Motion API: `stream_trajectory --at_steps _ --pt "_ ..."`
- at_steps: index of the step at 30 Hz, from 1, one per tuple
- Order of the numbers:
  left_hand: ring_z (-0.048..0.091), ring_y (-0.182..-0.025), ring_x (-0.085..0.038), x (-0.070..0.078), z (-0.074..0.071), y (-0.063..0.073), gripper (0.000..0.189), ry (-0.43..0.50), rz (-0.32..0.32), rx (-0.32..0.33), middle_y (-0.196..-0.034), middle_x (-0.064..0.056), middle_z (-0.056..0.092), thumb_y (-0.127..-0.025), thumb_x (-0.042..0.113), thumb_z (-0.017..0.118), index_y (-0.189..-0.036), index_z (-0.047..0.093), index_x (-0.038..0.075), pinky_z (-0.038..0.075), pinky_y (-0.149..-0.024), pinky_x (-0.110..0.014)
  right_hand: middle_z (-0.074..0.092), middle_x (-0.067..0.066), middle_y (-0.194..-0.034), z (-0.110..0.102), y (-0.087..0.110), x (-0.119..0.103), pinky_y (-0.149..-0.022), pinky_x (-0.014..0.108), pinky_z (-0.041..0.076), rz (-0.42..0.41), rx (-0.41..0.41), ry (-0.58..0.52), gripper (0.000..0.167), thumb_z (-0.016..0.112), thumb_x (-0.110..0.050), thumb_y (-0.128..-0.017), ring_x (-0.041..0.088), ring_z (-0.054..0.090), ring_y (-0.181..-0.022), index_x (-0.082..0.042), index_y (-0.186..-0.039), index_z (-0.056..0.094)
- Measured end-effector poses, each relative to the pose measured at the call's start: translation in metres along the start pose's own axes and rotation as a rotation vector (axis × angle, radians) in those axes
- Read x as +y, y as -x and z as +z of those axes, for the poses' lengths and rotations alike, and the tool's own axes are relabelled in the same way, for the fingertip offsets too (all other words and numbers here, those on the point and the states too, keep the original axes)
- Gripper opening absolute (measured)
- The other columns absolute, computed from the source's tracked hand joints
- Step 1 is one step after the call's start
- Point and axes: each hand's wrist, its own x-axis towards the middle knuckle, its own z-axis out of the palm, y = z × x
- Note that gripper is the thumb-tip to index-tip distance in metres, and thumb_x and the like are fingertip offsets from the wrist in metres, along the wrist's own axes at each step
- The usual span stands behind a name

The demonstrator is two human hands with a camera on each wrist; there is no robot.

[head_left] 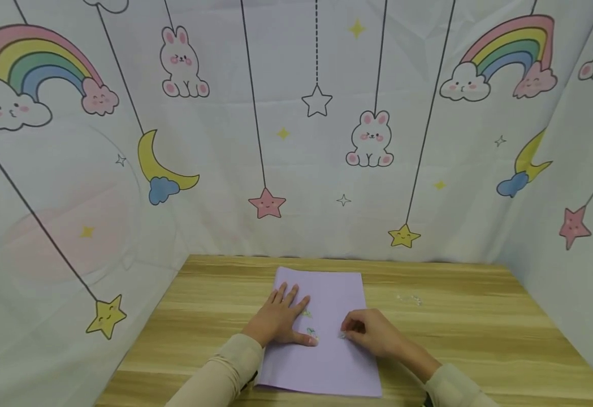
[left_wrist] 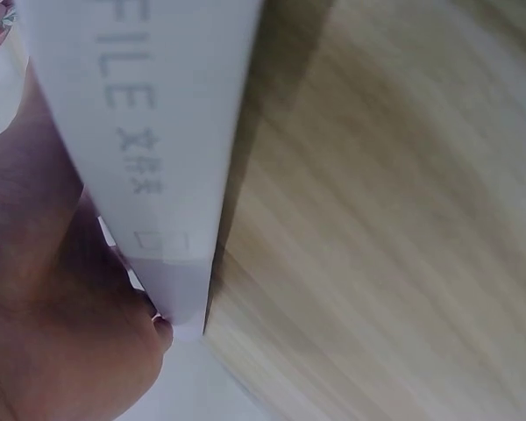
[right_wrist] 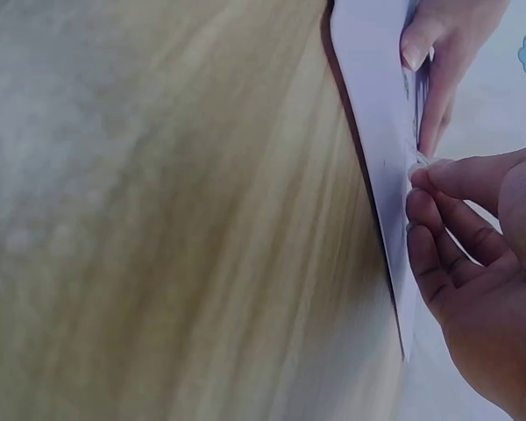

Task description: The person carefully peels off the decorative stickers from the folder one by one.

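Note:
A light purple file folder (head_left: 327, 367) lies closed on the table, its spine lettered FILE in the left wrist view. My left hand (head_left: 278, 319) rests with spread fingers on the left half of the cover. Beside its thumb and index finger are small green stickers (head_left: 311, 332), partly covered by the hand. Over the right half of the cover, my right hand (head_left: 372, 332) pinches a small, pale, shiny piece (head_left: 342, 334) between thumb and index finger. It looks like a sticker, but its shape is too small to make out.
Several tiny clear-and-white pieces (head_left: 416, 300) lie on the wood-grain table (head_left: 459, 339) right of the folder. A white curtain (head_left: 215, 141) printed with rainbows, rabbits and stars hangs behind the table and along both sides.

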Motion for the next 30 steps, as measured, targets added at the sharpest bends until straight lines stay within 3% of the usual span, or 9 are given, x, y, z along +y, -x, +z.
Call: stream_trajectory --at_steps 17,22,30 --pt "0.015 -0.160 -0.047 0.003 -0.004 0.000 0.110 0.001 -0.004 -0.009 -0.173 -0.019 0.025 -0.083 0.086 0.063 -0.167 0.037 0.020 0.018 -0.128 -0.057 0.068 -0.007 -0.085 -0.004 0.005 0.002 -0.070 0.026 0.054 0.008 0.042 0.009 0.014 0.076 0.002 -0.092 0.004 0.061 -0.080 -0.011 -0.090 0.071" --pt "0.015 -0.160 -0.047 0.002 -0.003 0.000 0.110 -0.007 -0.001 -0.006 -0.173 -0.019 0.024 -0.083 0.087 0.062 -0.167 0.037 0.021 0.018 -0.128 -0.057 0.068 -0.006 -0.087 -0.013 0.009 0.006 -0.070 0.027 0.055 0.006 0.090 0.011 0.013 0.074 0.002 -0.093 0.005 0.061 -0.082 -0.010 -0.091 0.071" --pt "0.014 -0.160 -0.047 0.001 0.000 -0.001 0.111 -0.014 0.002 -0.011 -0.174 -0.019 0.023 -0.083 0.088 0.062 -0.168 0.036 0.021 0.018 -0.128 -0.057 0.068 -0.010 -0.091 -0.033 0.013 0.015 -0.071 0.027 0.056 0.072 0.163 0.089 0.016 0.075 0.002 -0.094 0.005 0.062 -0.084 -0.014 -0.096 0.073"
